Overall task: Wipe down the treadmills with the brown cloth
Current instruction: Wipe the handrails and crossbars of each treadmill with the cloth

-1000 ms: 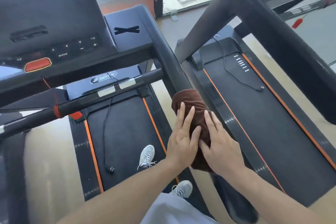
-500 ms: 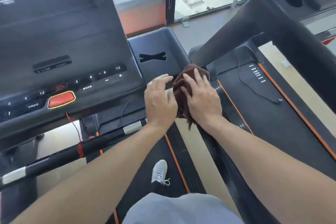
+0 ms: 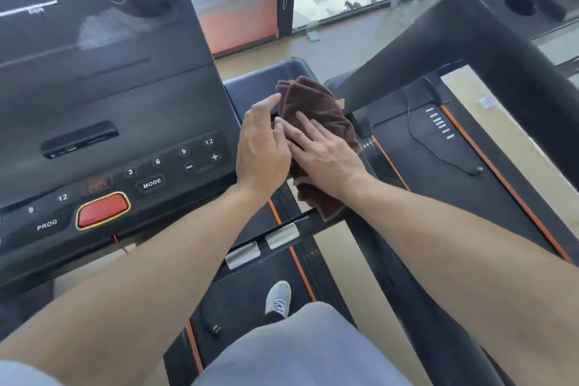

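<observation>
Cloth: the brown cloth (image 3: 316, 113) lay bunched on the right-hand tray of the near treadmill (image 3: 257, 88), beside the console (image 3: 125, 122), with one loose end hanging over the tray's near edge toward the handlebar below.
Right hand: the right hand (image 3: 322, 153) lay flat on the cloth, fingers straight and spread, pressing it down and not curled round it.
Left hand: the left hand (image 3: 263, 141) rested just beside the cloth, fingers relaxed and nearly straight, the fingertips at the cloth's left edge; it held nothing that I could see.
Other machine: a second treadmill (image 3: 454, 147) stood just to the right, its frame arm crossing behind the cloth.
How the cloth would handle: to my eye it was soft, light terry, limp enough to fold over itself and drag under a flat palm; nothing fragile about it.
Where to take hold: I would judge a flat press on the thick middle best for wiping, and a pinch of the dangling end best for lifting it to the next surface.
Risk: the hanging end might snag on the handlebar (image 3: 282, 235).
</observation>
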`<state>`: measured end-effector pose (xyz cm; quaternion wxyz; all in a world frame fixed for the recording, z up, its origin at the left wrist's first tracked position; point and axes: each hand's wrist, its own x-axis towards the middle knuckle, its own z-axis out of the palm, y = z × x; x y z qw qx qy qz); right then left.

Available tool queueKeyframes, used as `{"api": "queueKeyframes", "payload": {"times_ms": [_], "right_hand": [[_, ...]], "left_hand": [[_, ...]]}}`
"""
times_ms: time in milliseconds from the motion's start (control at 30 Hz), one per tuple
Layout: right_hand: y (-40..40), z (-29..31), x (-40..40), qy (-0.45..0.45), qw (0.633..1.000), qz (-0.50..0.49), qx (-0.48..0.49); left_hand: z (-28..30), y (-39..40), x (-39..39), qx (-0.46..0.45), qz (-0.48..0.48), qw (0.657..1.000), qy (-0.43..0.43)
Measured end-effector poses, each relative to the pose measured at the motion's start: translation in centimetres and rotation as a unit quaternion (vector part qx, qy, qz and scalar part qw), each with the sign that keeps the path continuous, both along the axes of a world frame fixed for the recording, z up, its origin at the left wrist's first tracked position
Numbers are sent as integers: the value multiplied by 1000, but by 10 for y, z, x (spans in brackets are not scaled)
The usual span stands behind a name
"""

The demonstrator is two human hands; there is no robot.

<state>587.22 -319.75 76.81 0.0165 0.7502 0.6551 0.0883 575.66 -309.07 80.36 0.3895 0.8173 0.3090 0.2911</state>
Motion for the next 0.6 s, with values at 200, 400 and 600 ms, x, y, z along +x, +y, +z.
{"api": "queueKeyframes", "payload": {"times_ms": [200, 400, 600], "right_hand": [[-16, 2, -5, 69, 990, 13, 120], [-45, 40, -23, 198, 911, -360, 40], [-115, 80, -10, 330, 809, -412, -259]], "left_hand": [[3, -6, 10, -62, 8, 998, -31], [3, -40, 21, -91, -51, 994, -27], [12, -85, 30, -81, -172, 981, 22]]}}
